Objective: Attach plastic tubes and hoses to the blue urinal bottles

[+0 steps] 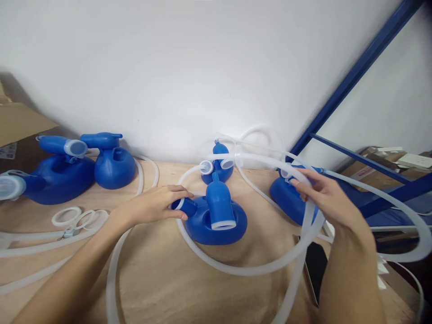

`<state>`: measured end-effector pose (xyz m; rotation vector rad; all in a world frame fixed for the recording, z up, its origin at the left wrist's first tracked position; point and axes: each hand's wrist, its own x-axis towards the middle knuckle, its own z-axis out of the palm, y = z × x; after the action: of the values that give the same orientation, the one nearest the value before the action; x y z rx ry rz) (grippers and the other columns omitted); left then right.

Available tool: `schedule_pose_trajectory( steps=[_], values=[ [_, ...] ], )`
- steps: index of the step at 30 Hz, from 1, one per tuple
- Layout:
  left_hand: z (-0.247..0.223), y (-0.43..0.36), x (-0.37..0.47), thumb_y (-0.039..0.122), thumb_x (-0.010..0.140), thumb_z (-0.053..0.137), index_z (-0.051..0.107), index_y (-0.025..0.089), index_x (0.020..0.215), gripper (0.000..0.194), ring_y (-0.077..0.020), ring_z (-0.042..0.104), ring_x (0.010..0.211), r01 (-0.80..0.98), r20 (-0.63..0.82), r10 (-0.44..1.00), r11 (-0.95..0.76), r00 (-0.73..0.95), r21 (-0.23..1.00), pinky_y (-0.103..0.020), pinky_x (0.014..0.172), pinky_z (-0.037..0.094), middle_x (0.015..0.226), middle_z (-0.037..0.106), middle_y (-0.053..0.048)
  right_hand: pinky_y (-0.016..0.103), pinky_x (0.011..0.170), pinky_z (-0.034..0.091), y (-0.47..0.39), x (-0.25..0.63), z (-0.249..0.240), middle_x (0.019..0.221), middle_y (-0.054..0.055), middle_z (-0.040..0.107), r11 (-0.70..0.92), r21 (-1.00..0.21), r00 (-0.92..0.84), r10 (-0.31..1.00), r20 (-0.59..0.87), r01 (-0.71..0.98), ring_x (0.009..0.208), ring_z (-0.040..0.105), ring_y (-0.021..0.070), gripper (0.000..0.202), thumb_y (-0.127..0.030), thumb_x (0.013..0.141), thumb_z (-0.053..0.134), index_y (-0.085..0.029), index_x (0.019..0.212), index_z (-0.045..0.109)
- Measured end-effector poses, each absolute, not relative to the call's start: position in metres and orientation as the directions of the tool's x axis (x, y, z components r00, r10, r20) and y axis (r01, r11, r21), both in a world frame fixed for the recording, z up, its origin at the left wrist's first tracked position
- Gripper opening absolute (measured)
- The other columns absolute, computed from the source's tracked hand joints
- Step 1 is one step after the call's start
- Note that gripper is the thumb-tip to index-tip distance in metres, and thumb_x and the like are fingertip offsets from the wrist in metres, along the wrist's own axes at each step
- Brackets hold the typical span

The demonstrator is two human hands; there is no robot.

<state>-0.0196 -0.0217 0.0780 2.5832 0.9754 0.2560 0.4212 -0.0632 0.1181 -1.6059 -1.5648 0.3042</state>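
In the middle of the table stands a blue plastic urinal bottle (199, 231), its wide upper mouth (221, 207) uncapped and facing me. My left hand (164, 202) is closed around the short side neck (185, 206) of this bottle, fingers over the top and thumb below. To the right, my right hand (324, 191) is raised and pinches a loop of translucent white tubing (299, 173). That tubing curves in front of the middle bottle and back behind it. Behind my right hand sits another blue bottle (283, 200), partly hidden by hand and tubing.
More blue bottles (114, 168) stand at the left, some with translucent caps (76, 147). White rings (66, 216) and tubing lie front left. Another bottle (221, 173) is by the wall. A dark phone (315, 265) lies beside my right forearm, near a blue metal frame (354, 72). A cardboard box (23, 121) is far left.
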Motion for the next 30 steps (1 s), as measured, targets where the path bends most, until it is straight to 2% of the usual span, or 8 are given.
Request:
schedule_pose_trajectory(
  steps=[4, 8, 13, 16, 21, 24, 27, 30],
  values=[
    [0.089, -0.031, -0.013, 0.064, 0.098, 0.06, 0.066, 0.026, 0.142, 0.059, -0.0323, 0.061, 0.134, 0.55, 0.261, 0.682, -0.716, 0.684, 0.429, -0.043, 0.113, 0.048, 0.147, 0.065, -0.013, 0.037, 0.05, 0.044, -0.092, 0.403, 0.135, 0.07, 0.004, 0.065, 0.204, -0.759, 0.297, 0.834, 0.466, 0.619, 0.055, 0.052, 0.0199, 0.05, -0.063, 0.08, 0.079, -0.028, 0.116, 0.078],
    [0.109, -0.064, -0.001, 0.056, 0.1, 0.061, 0.076, 0.025, 0.124, 0.042, -0.0278, 0.072, 0.108, 0.488, 0.412, 0.784, -0.615, 0.464, 0.62, -0.036, 0.092, 0.061, 0.117, 0.078, -0.007, 0.038, 0.065, 0.057, -0.128, 0.353, 0.142, 0.11, 0.005, 0.075, 0.422, -0.487, -0.008, 0.762, 0.648, 0.765, 0.082, 0.07, 0.0244, 0.035, -0.042, 0.095, 0.071, -0.039, 0.13, 0.074],
    [0.117, -0.101, 0.005, 0.052, 0.103, 0.057, 0.072, 0.028, 0.132, 0.041, -0.0304, 0.069, 0.119, 0.128, 0.382, 0.848, -0.453, 0.366, 0.882, -0.041, 0.103, 0.058, 0.126, 0.075, -0.008, 0.036, 0.081, 0.065, -0.173, 0.3, 0.136, 0.118, 0.004, 0.078, 0.641, -0.239, -0.383, 0.672, 0.634, 0.729, 0.097, 0.077, 0.0248, 0.06, -0.021, 0.101, 0.059, -0.037, 0.158, 0.05],
    [0.121, -0.104, 0.007, 0.055, 0.105, 0.051, 0.065, 0.025, 0.14, 0.048, -0.031, 0.073, 0.111, -0.176, 0.273, 0.914, -0.228, 0.299, 0.957, -0.042, 0.09, 0.064, 0.122, 0.076, -0.012, 0.036, 0.087, 0.065, -0.185, 0.284, 0.131, 0.116, 0.003, 0.08, 0.705, -0.153, -0.483, 0.611, 0.628, 0.693, 0.097, 0.078, 0.0246, 0.071, -0.023, 0.102, 0.061, -0.033, 0.167, 0.034],
    [0.136, -0.1, 0.013, 0.057, 0.105, 0.048, 0.073, 0.024, 0.11, 0.042, -0.0298, 0.075, 0.109, -0.472, 0.122, 0.945, 0.037, 0.302, 0.881, -0.047, 0.092, 0.066, 0.111, 0.079, -0.009, 0.037, 0.098, 0.064, -0.174, 0.278, 0.129, 0.134, 0.003, 0.075, 0.75, -0.157, -0.533, 0.584, 0.613, 0.642, 0.114, 0.076, 0.0256, 0.087, -0.014, 0.1, 0.06, -0.035, 0.171, 0.015],
    [0.146, -0.11, 0.013, 0.042, 0.11, 0.041, 0.064, 0.022, 0.085, 0.039, -0.0174, 0.074, 0.08, -0.649, 0.054, 0.965, 0.13, 0.256, 0.749, -0.042, 0.095, 0.067, 0.082, 0.074, -0.001, 0.039, 0.095, 0.065, -0.159, 0.287, 0.131, 0.129, 0.003, 0.077, 0.724, -0.22, -0.505, 0.635, 0.584, 0.654, 0.109, 0.077, 0.0259, 0.086, -0.02, 0.102, 0.06, -0.037, 0.171, 0.012],
    [0.156, -0.12, 0.004, 0.027, 0.111, 0.034, 0.045, 0.021, 0.073, 0.04, -0.0093, 0.058, 0.052, -0.774, 0.023, 0.973, 0.169, 0.231, 0.61, -0.029, 0.074, 0.069, 0.056, 0.052, 0.004, 0.035, 0.084, 0.066, -0.149, 0.301, 0.135, 0.106, -0.001, 0.08, 0.669, -0.355, -0.493, 0.732, 0.471, 0.653, 0.087, 0.079, 0.0209, 0.075, -0.028, 0.104, 0.06, -0.04, 0.168, 0.023],
    [0.159, -0.113, -0.02, 0.024, 0.11, 0.026, 0.041, 0.022, 0.076, 0.037, -0.0073, 0.048, 0.041, -0.78, -0.002, 0.989, 0.118, 0.148, 0.615, -0.017, 0.042, 0.052, 0.055, 0.042, 0.006, 0.031, 0.081, 0.063, -0.143, 0.314, 0.139, 0.1, -0.003, 0.079, 0.658, -0.465, -0.637, 0.736, 0.229, 0.592, 0.084, 0.077, 0.0198, 0.069, -0.039, 0.102, 0.065, -0.041, 0.164, 0.034]
  ],
)
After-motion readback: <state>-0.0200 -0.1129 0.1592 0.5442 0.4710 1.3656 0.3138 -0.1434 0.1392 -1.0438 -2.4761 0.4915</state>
